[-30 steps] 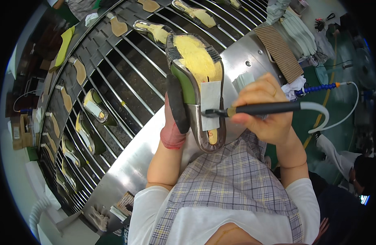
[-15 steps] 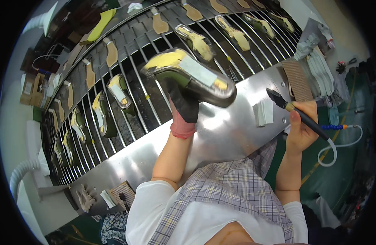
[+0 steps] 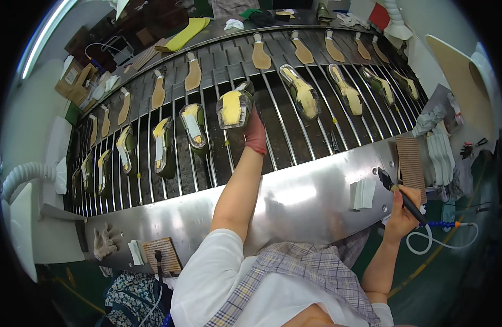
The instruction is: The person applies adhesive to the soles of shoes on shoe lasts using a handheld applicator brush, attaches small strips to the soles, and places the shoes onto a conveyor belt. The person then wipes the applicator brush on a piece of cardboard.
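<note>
My left hand (image 3: 255, 132), in a red and black glove, reaches out over the metal bars. Its fingers are mostly hidden behind a dark green shoe upper on a last (image 3: 233, 109), which it holds with the yellow-coated underside facing up. My right hand (image 3: 402, 215) is bare and closed around a black-handled glue brush (image 3: 411, 206). The brush's dark bristles point up and left above the steel ledge, beside a folded white cloth (image 3: 362, 194). A pale tube runs from the lower end of the handle.
Other lasted shoes (image 3: 300, 92) lie soles up along the conveyor bars (image 3: 275, 111). Tan insoles (image 3: 193, 73) line the far side. A corrugated pad (image 3: 410, 169) sits at the right of the steel ledge (image 3: 294, 201); another pad (image 3: 161, 255) and a glove (image 3: 105, 242) lie at the left.
My left hand has carried the shoe away from me and slightly left, from above the ledge to over the bars. My right hand still grips the brush and sits lower in view.
</note>
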`<state>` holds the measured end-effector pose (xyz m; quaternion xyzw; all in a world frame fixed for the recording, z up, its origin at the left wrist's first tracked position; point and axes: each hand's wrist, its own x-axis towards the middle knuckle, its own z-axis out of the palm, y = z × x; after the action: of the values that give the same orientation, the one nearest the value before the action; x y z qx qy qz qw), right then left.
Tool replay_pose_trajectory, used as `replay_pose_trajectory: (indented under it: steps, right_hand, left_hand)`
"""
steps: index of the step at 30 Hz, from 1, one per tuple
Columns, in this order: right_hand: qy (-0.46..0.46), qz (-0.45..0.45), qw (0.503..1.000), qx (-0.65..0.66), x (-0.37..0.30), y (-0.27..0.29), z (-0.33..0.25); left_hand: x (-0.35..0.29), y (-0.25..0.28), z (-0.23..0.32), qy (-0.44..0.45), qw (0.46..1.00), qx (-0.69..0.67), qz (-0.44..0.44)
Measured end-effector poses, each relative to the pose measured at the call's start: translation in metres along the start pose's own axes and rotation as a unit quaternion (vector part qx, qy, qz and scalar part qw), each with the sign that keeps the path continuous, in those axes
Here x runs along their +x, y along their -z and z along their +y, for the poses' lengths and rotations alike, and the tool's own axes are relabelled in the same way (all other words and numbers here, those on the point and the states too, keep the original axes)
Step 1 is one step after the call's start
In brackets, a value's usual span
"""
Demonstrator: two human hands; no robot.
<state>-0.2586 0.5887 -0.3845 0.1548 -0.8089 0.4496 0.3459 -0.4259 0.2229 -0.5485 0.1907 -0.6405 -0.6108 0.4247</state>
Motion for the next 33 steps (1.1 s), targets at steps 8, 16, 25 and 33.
replay_pose_trajectory:
  steps: [8,16,25,33]
  right_hand:
    - [-0.006,-0.027,0.999,-0.028,-0.008,-0.004,-0.001]
    - [-0.276,-0.066,0.956,0.077,-0.026,0.003,0.032]
    - [-0.330,-0.019,0.909,0.253,-0.040,-0.002,0.046]
    - [-0.222,0.003,0.874,0.432,-0.015,-0.044,0.014]
  left_hand:
    - [0.024,0.073,-0.061,-0.032,0.835,0.469,-0.287]
    - [0.045,0.102,0.019,-0.069,0.797,0.534,-0.275]
    - [-0.070,0.034,0.145,0.164,0.887,-0.222,-0.371]
    - [-0.204,-0.029,0.203,0.168,0.799,-0.288,-0.501]
